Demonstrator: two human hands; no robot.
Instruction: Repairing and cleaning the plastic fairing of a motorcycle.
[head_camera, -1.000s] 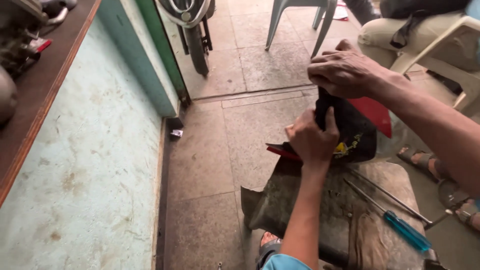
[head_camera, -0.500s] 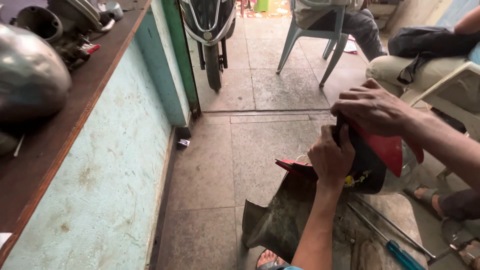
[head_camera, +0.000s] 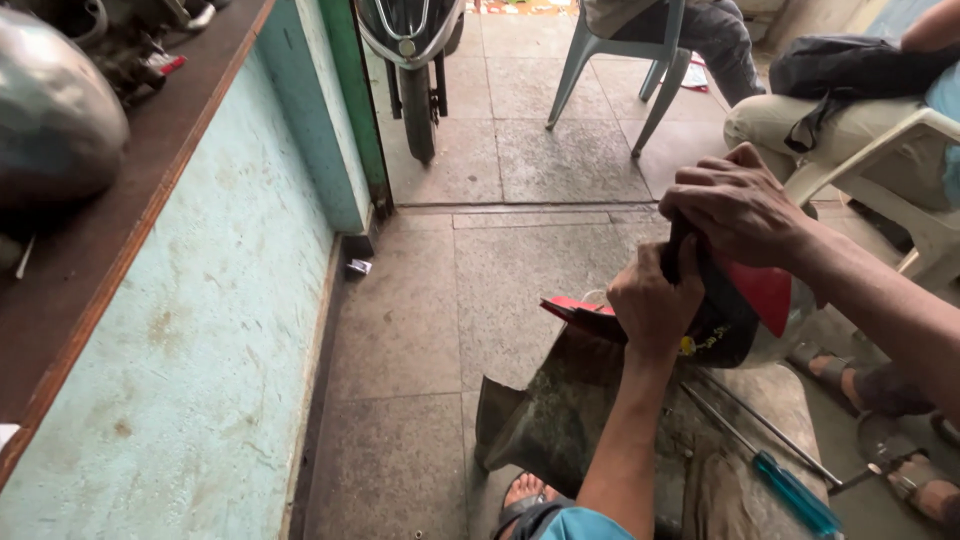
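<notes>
Left hand (head_camera: 655, 300): clamped on the red and black part (head_camera: 745, 310).
Right hand (head_camera: 735, 208): clamped on its top.
Screwdriver (head_camera: 790, 490): near right.

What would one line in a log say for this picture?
left hand: grips red-and-black part | right hand: on top of it | screwdriver: lying on worn stool | scooter: at doorway

Bare forearms, one blue sleeve

The left hand (head_camera: 655, 300) and right hand (head_camera: 735, 205) are ungloved; a blue sleeve edge (head_camera: 580, 525) shows lowest down.
</notes>
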